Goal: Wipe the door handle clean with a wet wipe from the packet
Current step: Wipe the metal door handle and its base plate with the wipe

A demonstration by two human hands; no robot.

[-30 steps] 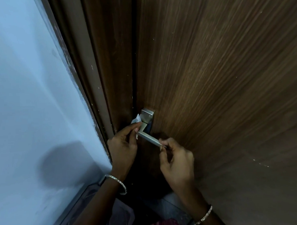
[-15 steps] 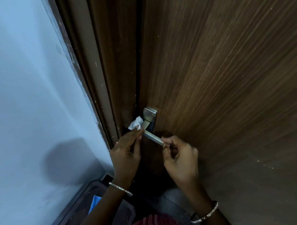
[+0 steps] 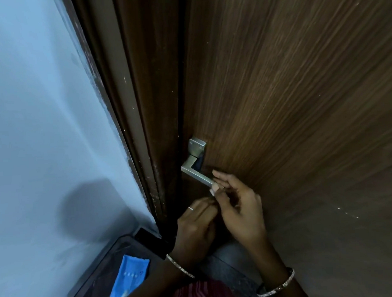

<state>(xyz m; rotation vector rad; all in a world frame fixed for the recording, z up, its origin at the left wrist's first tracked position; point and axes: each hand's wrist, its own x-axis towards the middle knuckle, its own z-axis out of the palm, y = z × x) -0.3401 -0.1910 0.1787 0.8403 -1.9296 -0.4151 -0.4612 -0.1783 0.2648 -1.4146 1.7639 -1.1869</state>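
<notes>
At the free end of the door handle (image 3: 197, 173), beside the door's edge, the right hand (image 3: 238, 205) pinches it while the left hand (image 3: 196, 224) curls just below, its hold and the wipe hidden, so a hard rub may tip the lever and miss patches

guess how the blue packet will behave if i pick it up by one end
The packet lies flat and thin on the dark surface, so it is probably light and would likely sag rather than stay stiff. Its film shows a sheen, so it may be a bit slippery.
</notes>
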